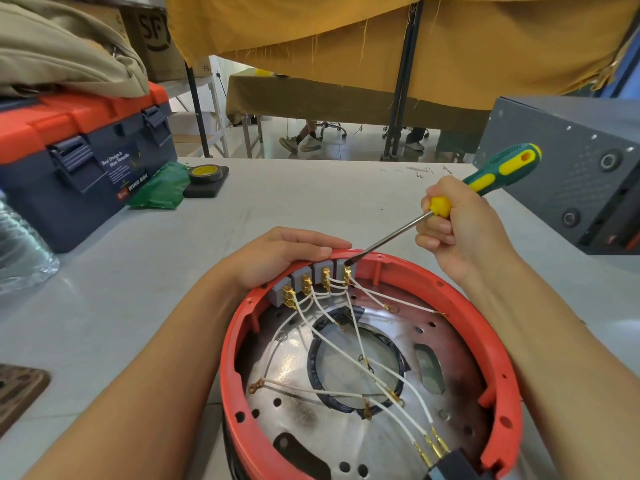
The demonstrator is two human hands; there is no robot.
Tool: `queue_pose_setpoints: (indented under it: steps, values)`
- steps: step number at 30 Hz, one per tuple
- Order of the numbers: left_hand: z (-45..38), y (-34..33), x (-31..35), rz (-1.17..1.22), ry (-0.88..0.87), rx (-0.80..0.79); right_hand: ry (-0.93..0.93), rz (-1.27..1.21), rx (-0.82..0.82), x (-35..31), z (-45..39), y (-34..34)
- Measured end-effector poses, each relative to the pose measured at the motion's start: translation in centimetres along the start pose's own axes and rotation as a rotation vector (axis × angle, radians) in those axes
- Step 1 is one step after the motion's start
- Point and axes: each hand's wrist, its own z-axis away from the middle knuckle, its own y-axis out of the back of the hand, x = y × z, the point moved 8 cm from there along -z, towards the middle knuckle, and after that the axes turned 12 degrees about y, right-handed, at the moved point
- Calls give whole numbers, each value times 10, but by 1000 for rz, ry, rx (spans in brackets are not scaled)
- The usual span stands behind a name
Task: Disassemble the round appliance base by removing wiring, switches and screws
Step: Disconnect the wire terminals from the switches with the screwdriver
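while my left hand (277,252) presses flat on the rim of the red round base (498,344) lying on the table (311,195) before me, my right hand (457,223) grips the flathead screwdriver (391,237), tip at the rightmost grey switch (343,263); light, stiff shell, thin wires (346,344) likely fragile, so brace at the rim.

Single head-worn view, wide-angle, facing forward and down.
Close over the red appliance base (363,375) at near centre; grey table (277,202) runs to the far edge, room beyond it.
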Motion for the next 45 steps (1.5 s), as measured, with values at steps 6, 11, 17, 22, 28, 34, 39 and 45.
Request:
queue_pose_setpoints:
  steps: [6,11,17,22,28,34,39,45]
  values:
    - [-1,0,0,-7,1,-7,-69,-30,35,7,0,4]
    - [-1,-2,-1,15,11,-15,-139,-53,54,14,-1,8]
    - [1,-5,0,40,20,-13,-217,-80,88,22,0,12]
    - [1,-5,1,57,17,-13,-32,-87,17,5,-2,3]
    - [2,-6,1,67,15,-18,235,46,-92,-31,1,-9]
    - [0,-5,-1,60,20,-34,355,139,-164,-46,9,-22]
    - [-1,-2,-1,-3,18,-24,380,181,-211,-52,14,-29]
    - [0,-4,0,27,16,-20,334,157,-157,-45,10,-20]
